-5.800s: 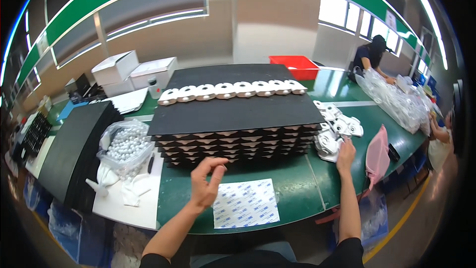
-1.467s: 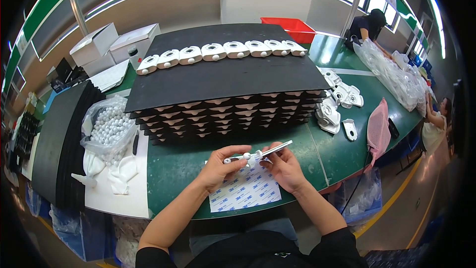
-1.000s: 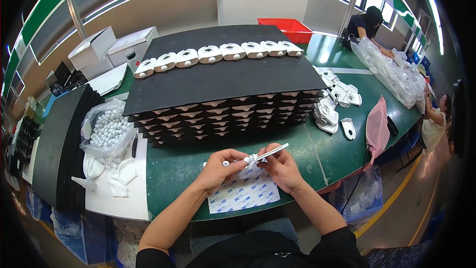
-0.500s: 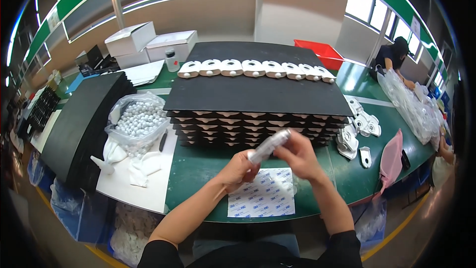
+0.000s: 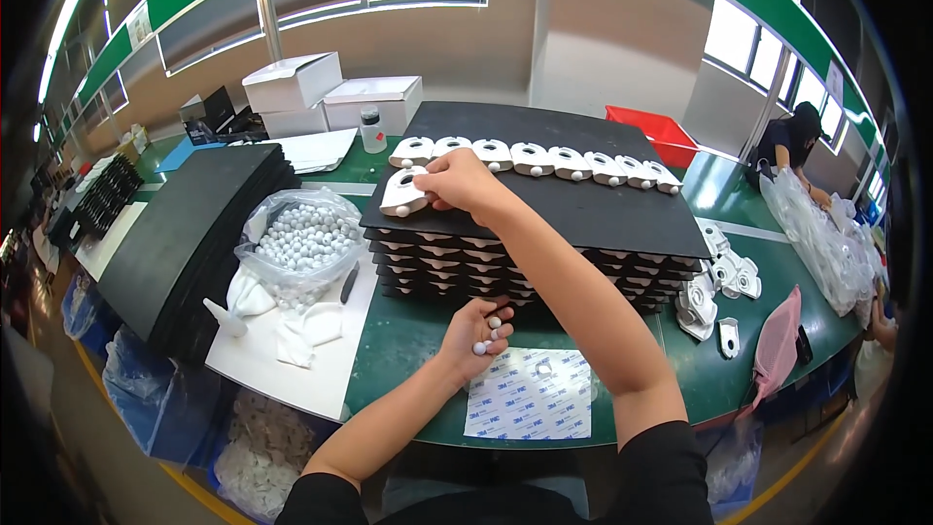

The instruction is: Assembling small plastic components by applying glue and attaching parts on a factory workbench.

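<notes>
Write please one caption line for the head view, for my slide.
Right hand sets a white part on the black sheet; left hand holds small white balls.

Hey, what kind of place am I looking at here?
Most likely a factory assembly workshop: a stack of black trays topped with a row of identical white parts, a bag of small white balls, and another worker sorting at the same green bench.

Green worktable (image 5: 408, 350), beige wall (image 5: 593, 49) with green band, bright windows (image 5: 768, 63), white boxes (image 5: 292, 83)
</notes>
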